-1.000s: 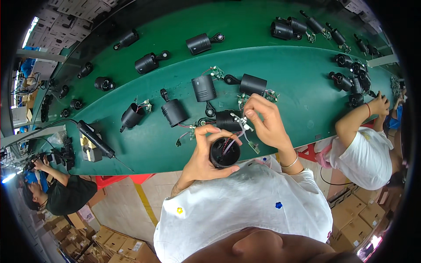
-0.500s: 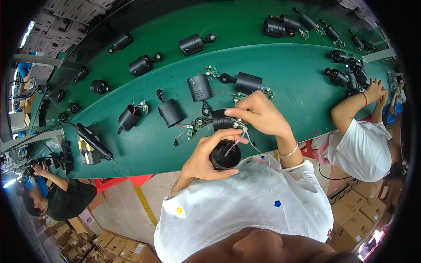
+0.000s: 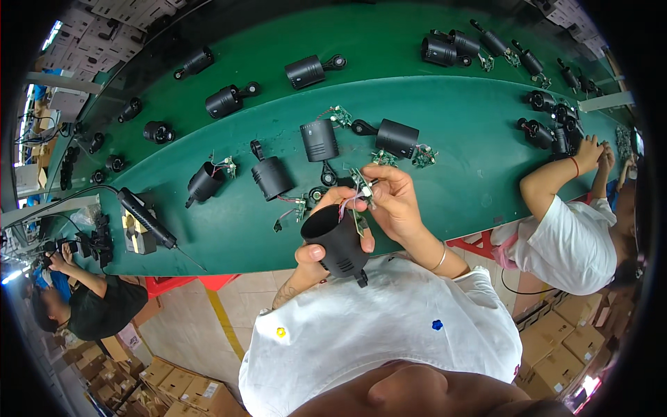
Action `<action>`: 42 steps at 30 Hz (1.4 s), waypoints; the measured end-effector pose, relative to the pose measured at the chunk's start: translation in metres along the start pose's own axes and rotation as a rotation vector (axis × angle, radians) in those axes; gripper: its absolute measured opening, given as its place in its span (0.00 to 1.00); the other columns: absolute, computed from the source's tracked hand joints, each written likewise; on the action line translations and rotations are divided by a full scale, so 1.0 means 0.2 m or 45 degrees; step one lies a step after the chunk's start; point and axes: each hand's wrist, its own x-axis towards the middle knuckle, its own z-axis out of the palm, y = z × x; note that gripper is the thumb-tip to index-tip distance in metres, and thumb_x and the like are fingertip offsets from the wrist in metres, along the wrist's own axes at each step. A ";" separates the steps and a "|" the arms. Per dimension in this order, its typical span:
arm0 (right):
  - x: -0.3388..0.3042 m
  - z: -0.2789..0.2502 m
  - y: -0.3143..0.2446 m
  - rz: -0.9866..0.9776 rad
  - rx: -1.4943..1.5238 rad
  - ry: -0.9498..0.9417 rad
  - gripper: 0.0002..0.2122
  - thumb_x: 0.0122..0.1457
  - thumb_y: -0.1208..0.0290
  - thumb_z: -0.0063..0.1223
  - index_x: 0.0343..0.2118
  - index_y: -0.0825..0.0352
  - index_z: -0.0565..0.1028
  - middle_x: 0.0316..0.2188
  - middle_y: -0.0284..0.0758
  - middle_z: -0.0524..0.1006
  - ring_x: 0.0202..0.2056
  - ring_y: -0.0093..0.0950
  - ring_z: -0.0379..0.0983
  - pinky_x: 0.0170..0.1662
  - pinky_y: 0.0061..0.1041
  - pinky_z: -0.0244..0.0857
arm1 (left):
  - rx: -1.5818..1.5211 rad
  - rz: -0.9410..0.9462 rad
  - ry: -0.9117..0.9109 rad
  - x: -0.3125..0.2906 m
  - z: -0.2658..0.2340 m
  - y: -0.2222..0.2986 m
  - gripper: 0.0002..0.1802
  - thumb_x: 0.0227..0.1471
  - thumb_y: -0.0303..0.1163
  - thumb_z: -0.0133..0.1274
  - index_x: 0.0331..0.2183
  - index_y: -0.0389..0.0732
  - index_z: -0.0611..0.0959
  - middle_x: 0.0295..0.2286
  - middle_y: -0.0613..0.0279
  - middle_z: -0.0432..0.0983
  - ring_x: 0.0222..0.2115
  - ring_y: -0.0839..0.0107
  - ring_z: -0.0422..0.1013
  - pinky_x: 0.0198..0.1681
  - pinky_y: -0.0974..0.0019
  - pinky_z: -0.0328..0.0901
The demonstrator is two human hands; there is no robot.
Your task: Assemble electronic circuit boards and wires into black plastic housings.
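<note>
My left hand [image 3: 306,261] is wrapped round a black cylindrical housing [image 3: 338,244], its open end tipped up and its small hinged stub pointing down toward my shirt. Thin wires [image 3: 347,203] run out of the housing's mouth to a small green circuit board [image 3: 361,186]. That board is pinched in the fingers of my right hand [image 3: 396,205], just above the rim. Beyond my hands lie similar black housings, one upright-striped housing [image 3: 319,140] and another on its side [image 3: 397,137], with circuit boards [image 3: 424,156] wired to them.
Left on the green bench [image 3: 243,240] a corded black tool [image 3: 147,219] with a thin tip leans on a block stand. A green strip [image 3: 389,42] behind carries more housings. Co-workers sit at both sides, one with an arm [image 3: 552,177] near a housing pile [image 3: 556,125].
The housing in my left hand has tilted, so its side now shows and its stub points down. My right hand has moved slightly left and down, and the circuit board now shows in its fingers.
</note>
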 end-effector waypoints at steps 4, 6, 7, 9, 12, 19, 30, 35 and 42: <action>0.01 -0.12 -0.01 0.072 0.095 -0.084 0.09 0.53 0.86 0.55 0.38 0.73 0.78 0.35 0.36 0.78 0.33 0.20 0.71 0.39 0.17 0.64 | 0.007 -0.025 -0.189 0.03 -0.06 -0.02 0.51 0.28 0.38 0.64 0.55 0.33 0.60 0.46 0.41 0.71 0.25 0.54 0.75 0.28 0.61 0.70; 0.02 -0.15 -0.03 0.097 0.129 -0.109 0.10 0.52 0.87 0.56 0.38 0.73 0.78 0.34 0.36 0.79 0.33 0.20 0.72 0.38 0.16 0.65 | 0.010 -0.036 -0.249 0.04 -0.06 -0.02 0.50 0.27 0.36 0.64 0.54 0.33 0.61 0.45 0.39 0.71 0.24 0.54 0.75 0.28 0.60 0.70; 0.02 -0.16 -0.04 0.142 0.088 -0.120 0.10 0.52 0.87 0.56 0.38 0.73 0.78 0.33 0.36 0.79 0.32 0.19 0.72 0.37 0.16 0.65 | 0.114 -0.062 -0.257 0.03 -0.05 0.00 0.51 0.27 0.36 0.64 0.54 0.33 0.61 0.45 0.39 0.71 0.24 0.54 0.75 0.29 0.60 0.70; 0.02 -0.18 -0.06 0.232 0.005 -0.141 0.09 0.52 0.87 0.56 0.37 0.74 0.78 0.31 0.36 0.79 0.30 0.19 0.72 0.35 0.14 0.65 | 0.321 -0.114 -0.274 0.03 -0.02 0.04 0.51 0.26 0.36 0.64 0.55 0.33 0.61 0.44 0.38 0.72 0.25 0.53 0.76 0.29 0.60 0.70; 0.02 -0.16 -0.08 0.273 -0.031 -0.139 0.09 0.52 0.87 0.56 0.37 0.75 0.79 0.29 0.36 0.79 0.28 0.18 0.72 0.33 0.13 0.65 | 0.460 -0.116 -0.268 0.03 -0.01 0.06 0.52 0.26 0.35 0.64 0.55 0.32 0.62 0.44 0.38 0.72 0.25 0.53 0.76 0.30 0.61 0.70; 0.02 -0.12 -0.13 0.218 -0.128 -0.103 0.07 0.51 0.87 0.57 0.34 0.74 0.79 0.28 0.37 0.79 0.26 0.18 0.71 0.30 0.13 0.64 | 0.585 -0.116 -0.167 0.03 0.06 0.08 0.51 0.26 0.37 0.66 0.54 0.30 0.64 0.41 0.39 0.73 0.22 0.53 0.75 0.25 0.63 0.70; -0.01 -0.05 -0.26 -0.021 -0.674 -0.162 0.07 0.45 0.88 0.62 0.28 0.72 0.81 0.28 0.39 0.80 0.26 0.21 0.70 0.30 0.14 0.64 | 0.553 -0.242 -0.230 0.02 0.05 0.09 0.57 0.23 0.29 0.66 0.59 0.33 0.60 0.40 0.33 0.73 0.23 0.53 0.75 0.25 0.64 0.71; -0.01 -0.02 -0.26 -0.077 -0.734 -0.233 0.06 0.43 0.86 0.63 0.26 0.70 0.82 0.28 0.37 0.80 0.26 0.21 0.70 0.30 0.15 0.65 | 0.500 -0.337 -0.530 0.00 -0.01 0.08 0.58 0.27 0.21 0.65 0.62 0.37 0.56 0.39 0.42 0.76 0.31 0.55 0.76 0.34 0.63 0.71; -0.01 -0.01 -0.29 -0.235 -0.945 -0.311 0.07 0.41 0.85 0.65 0.25 0.70 0.82 0.28 0.36 0.80 0.27 0.23 0.71 0.30 0.17 0.65 | 0.989 0.099 -0.449 0.01 0.02 0.07 0.57 0.30 0.21 0.67 0.62 0.42 0.56 0.38 0.47 0.78 0.34 0.57 0.77 0.35 0.63 0.71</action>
